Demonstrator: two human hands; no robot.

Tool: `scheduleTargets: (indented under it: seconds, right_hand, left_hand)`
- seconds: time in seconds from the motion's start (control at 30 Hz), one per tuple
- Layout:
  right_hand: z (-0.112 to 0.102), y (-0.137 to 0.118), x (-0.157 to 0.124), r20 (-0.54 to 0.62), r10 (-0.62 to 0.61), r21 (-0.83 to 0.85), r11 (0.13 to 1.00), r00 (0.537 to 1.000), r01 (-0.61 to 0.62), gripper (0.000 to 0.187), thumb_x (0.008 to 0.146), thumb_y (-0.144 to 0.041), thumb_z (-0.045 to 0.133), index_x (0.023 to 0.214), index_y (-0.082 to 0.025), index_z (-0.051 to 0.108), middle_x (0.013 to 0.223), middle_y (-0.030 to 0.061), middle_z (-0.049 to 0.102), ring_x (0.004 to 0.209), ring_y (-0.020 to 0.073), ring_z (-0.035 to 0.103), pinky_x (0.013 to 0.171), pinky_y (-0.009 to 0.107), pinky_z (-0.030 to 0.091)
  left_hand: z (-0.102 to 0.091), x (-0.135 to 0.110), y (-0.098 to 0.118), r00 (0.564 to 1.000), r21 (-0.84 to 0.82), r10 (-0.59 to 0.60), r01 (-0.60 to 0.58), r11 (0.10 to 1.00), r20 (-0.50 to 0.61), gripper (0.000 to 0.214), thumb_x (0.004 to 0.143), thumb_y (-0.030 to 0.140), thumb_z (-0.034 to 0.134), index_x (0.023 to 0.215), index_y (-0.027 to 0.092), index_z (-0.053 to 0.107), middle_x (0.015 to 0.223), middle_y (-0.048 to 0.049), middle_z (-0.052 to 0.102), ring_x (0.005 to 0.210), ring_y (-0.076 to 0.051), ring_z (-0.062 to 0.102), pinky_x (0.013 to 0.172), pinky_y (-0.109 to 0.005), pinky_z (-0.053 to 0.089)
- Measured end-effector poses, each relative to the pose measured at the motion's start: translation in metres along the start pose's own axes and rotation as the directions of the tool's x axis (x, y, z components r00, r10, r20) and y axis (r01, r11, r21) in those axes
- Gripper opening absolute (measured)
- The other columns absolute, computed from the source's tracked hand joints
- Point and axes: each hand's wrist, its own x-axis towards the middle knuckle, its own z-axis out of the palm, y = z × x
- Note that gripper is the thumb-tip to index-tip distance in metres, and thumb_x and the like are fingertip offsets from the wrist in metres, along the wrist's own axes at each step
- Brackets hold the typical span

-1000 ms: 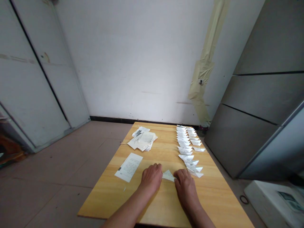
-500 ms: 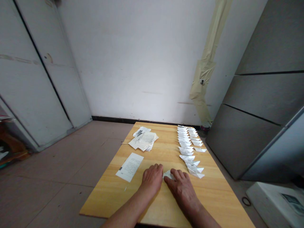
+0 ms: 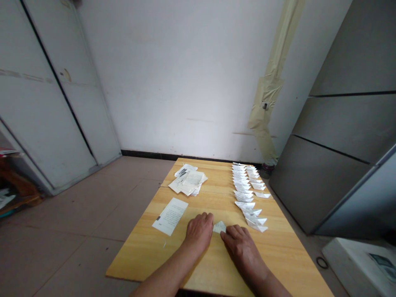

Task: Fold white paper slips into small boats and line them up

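A small folded piece of printed paper (image 3: 220,227) lies on the wooden table between my two hands, its top coming to a point. Curled fingers of my left hand (image 3: 199,231) press at its left edge, the fingertips partly hidden. At the right edge, my right hand (image 3: 241,244) is closed with thumb and fingers together on the paper's corner. Left of my hands a flat printed sheet (image 3: 170,216) rests by itself. Folded paper boats (image 3: 255,222) stand in two rows along the table's right side.
A loose pile of printed sheets (image 3: 188,180) sits at the far left of the wooden table (image 3: 148,255). Beyond the table is a white wall (image 3: 185,82). A grey cabinet (image 3: 334,173) stands to the right, with a white box (image 3: 355,268) on the floor.
My right hand has slid slightly right and down along the folded paper, so more of it shows. My left hand stays at its left edge. The view shifted a little.
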Motion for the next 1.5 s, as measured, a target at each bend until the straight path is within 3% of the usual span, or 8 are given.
scheduleTargets:
  seconds: [0.37,0.47,0.53,0.63,0.7,0.8,1.07,1.5]
  right_hand:
    - [-0.002,0.004,-0.009,-0.014,0.025,-0.008,1.0,1.0,-0.025,0.011,0.088,-0.011,0.062,0.09,-0.021,0.062,0.085,0.0013,0.062,0.079,0.0196,0.053,0.07,0.032,0.033]
    - [-0.002,0.003,-0.008,-0.02,0.029,-0.017,0.999,0.999,-0.029,0.011,0.087,-0.011,0.063,0.089,-0.022,0.063,0.084,0.0015,0.062,0.079,0.0199,0.052,0.069,0.032,0.033]
    - [-0.002,0.002,-0.008,-0.026,0.033,-0.015,0.999,0.999,-0.033,0.011,0.086,-0.011,0.063,0.086,-0.022,0.062,0.083,0.0014,0.061,0.078,0.0197,0.052,0.069,0.032,0.033]
    - [-0.002,0.001,-0.007,-0.046,0.032,-0.013,0.999,0.998,-0.033,0.012,0.086,-0.01,0.064,0.084,-0.022,0.062,0.081,0.001,0.061,0.076,0.0191,0.051,0.068,0.031,0.032]
    - [-0.002,0.001,-0.007,-0.056,0.027,-0.017,0.999,0.998,-0.028,0.012,0.085,-0.01,0.065,0.086,-0.022,0.063,0.081,0.0008,0.061,0.076,0.0189,0.05,0.068,0.031,0.032]
    - [-0.002,0.002,-0.007,-0.045,0.031,-0.011,0.999,0.999,-0.032,0.013,0.084,-0.01,0.067,0.088,-0.022,0.063,0.082,0.0006,0.061,0.077,0.0191,0.051,0.069,0.032,0.032]
    - [-0.001,0.005,-0.01,-0.037,0.05,0.023,0.999,0.998,-0.049,0.013,0.081,-0.012,0.07,0.084,-0.023,0.063,0.083,0.0002,0.061,0.079,0.019,0.051,0.07,0.031,0.033]
    - [-0.01,0.002,-0.019,-0.012,0.086,0.057,0.995,0.996,-0.086,0.018,0.087,-0.004,0.053,0.084,-0.02,0.061,0.084,0.0035,0.062,0.079,0.0192,0.054,0.07,0.03,0.041]
  left_hand:
    - [0.006,-0.002,-0.011,0.999,-0.008,0.011,-0.012,1.0,-0.053,0.026,0.092,0.008,0.037,0.1,0.02,0.059,0.096,-0.0056,0.064,0.092,-0.022,0.061,0.074,-0.033,0.045]
    - [0.008,-0.01,-0.015,0.993,-0.052,0.041,-0.048,0.998,-0.113,0.024,0.089,0.005,0.041,0.093,0.02,0.059,0.097,-0.0054,0.063,0.09,-0.021,0.059,0.074,-0.032,0.045]
    - [0.01,-0.018,-0.01,0.975,-0.093,0.074,-0.096,0.991,-0.209,0.024,0.089,0.005,0.041,0.092,0.02,0.06,0.098,-0.0061,0.062,0.093,-0.021,0.057,0.078,-0.033,0.044]
    - [0.018,-0.028,0.008,0.918,-0.128,0.232,-0.285,0.95,-0.321,0.023,0.091,0.01,0.043,0.099,0.022,0.062,0.104,-0.0053,0.062,0.098,-0.023,0.055,0.085,-0.038,0.044]
    - [0.025,-0.032,0.019,0.904,-0.156,0.295,-0.355,0.922,-0.31,0.02,0.089,0.013,0.049,0.101,0.021,0.063,0.109,-0.0054,0.063,0.102,-0.023,0.055,0.092,-0.038,0.044]
    - [0.034,-0.034,0.026,0.932,-0.183,0.25,-0.303,0.935,-0.264,0.028,0.085,0.018,0.056,0.112,0.017,0.062,0.117,-0.0069,0.063,0.109,-0.025,0.054,0.1,-0.041,0.043]
    - [0.036,-0.041,0.008,0.941,-0.158,0.226,-0.271,0.95,-0.252,0.046,0.086,0.035,0.058,0.129,0.017,0.057,0.136,-0.0105,0.057,0.122,-0.028,0.051,0.108,-0.045,0.037]
    - [0.033,-0.044,0.005,0.956,-0.199,0.197,-0.241,0.95,-0.217,0.049,0.086,0.036,0.06,0.131,0.019,0.055,0.139,-0.0104,0.055,0.123,-0.028,0.049,0.108,-0.045,0.035]
